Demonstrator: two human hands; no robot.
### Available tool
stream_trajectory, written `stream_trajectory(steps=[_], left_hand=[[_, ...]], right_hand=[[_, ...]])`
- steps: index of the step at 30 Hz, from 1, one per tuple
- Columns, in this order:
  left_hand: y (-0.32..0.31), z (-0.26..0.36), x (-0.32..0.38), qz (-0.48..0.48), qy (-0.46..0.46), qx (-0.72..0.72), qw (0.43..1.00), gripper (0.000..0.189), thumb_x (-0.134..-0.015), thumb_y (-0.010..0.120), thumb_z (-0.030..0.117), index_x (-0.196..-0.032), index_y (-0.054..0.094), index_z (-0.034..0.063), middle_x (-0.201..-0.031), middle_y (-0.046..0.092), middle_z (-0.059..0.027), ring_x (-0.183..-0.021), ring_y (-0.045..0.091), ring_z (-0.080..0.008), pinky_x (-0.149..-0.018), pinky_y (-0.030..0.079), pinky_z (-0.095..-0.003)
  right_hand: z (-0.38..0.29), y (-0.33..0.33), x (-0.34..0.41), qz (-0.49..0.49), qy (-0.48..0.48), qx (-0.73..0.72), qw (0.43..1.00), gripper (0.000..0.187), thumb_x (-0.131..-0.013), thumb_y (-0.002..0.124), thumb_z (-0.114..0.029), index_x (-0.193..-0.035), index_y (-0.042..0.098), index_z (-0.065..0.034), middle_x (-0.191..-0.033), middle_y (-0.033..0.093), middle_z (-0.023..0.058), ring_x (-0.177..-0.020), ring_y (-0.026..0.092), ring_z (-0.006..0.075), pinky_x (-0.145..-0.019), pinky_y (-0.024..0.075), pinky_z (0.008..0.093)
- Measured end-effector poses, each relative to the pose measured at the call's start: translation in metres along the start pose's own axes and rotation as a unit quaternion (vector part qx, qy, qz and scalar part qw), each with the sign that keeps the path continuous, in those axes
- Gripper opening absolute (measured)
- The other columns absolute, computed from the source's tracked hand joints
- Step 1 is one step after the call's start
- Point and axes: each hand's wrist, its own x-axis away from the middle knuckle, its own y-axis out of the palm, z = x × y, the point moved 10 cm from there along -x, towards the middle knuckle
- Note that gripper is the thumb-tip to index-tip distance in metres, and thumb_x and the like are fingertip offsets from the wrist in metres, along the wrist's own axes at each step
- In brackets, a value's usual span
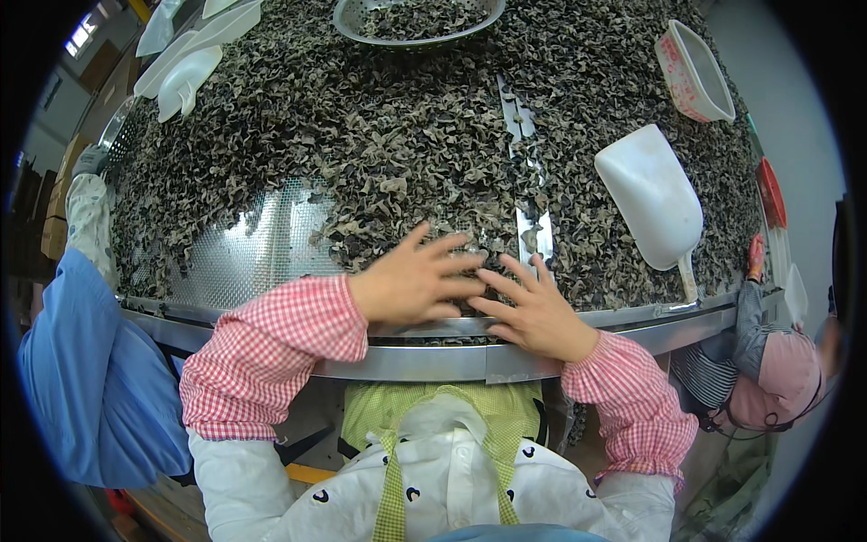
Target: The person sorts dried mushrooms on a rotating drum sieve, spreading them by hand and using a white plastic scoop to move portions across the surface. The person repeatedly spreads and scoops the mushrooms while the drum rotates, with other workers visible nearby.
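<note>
Dried wood ear fungus [406, 149] covers much of a wire-mesh sorting table [250, 251] in front of me. My left hand [420, 281] is spread above the table's near edge, slightly blurred, with bits of fungus just beyond its fingers. Beside it, my right hand [535, 311] has its fingers apart and pointing towards the left one; the fingertips nearly meet. I see nothing held in either hand. Under both hands runs the metal rim [420, 362] of the table. Whether the fingers touch the mesh is hard to tell.
A white plastic scoop [650, 196] lies on the fungus at right, below a white tub [694, 71]. A perforated metal colander [420, 34] stands at the far side. More scoops [189, 74] rest at upper left. Co-workers stand at left [101, 366] and right [765, 366].
</note>
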Motion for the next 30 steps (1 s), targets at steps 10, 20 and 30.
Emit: stream_trajectory(steps=[10,20,30], left_hand=[[-0.020,-0.166,0.052,0.014,-0.363,-0.090,0.928,0.056,-0.091,0.042,0.063,-0.139,0.044,0.0340,-0.155,0.025,-0.0033,-0.142,0.016,-0.0390,-0.110,0.016,-0.0660],[-0.012,-0.122,0.106,0.003,-0.309,-0.013,0.951,0.054,-0.086,0.064,0.043,-0.136,0.049,0.0269,-0.154,0.024,-0.0091,-0.140,0.023,-0.0393,-0.110,0.030,-0.0549],[-0.020,-0.141,0.126,0.047,-0.350,-0.069,0.933,0.056,-0.083,0.068,0.029,-0.136,0.049,0.0242,-0.152,0.029,-0.0083,-0.140,0.020,-0.0382,-0.112,0.022,-0.0556]], right_hand=[[0.119,-0.012,-0.090,-0.006,0.121,0.113,0.986,0.046,-0.096,0.046,-0.045,-0.138,0.046,-0.0257,-0.155,0.024,0.0013,-0.141,0.019,0.0397,-0.109,0.0163,0.0674],[0.078,-0.026,-0.063,0.107,0.085,0.065,0.988,0.038,-0.083,0.067,-0.022,-0.119,0.058,-0.0145,-0.139,0.042,0.0079,-0.132,0.033,0.0385,-0.104,0.0274,0.0666],[0.007,-0.011,-0.052,0.113,-0.065,-0.098,0.987,0.007,-0.072,0.068,-0.014,-0.077,0.068,-0.0090,-0.111,0.057,0.0065,-0.117,0.046,0.0296,-0.103,0.0335,0.0529]])
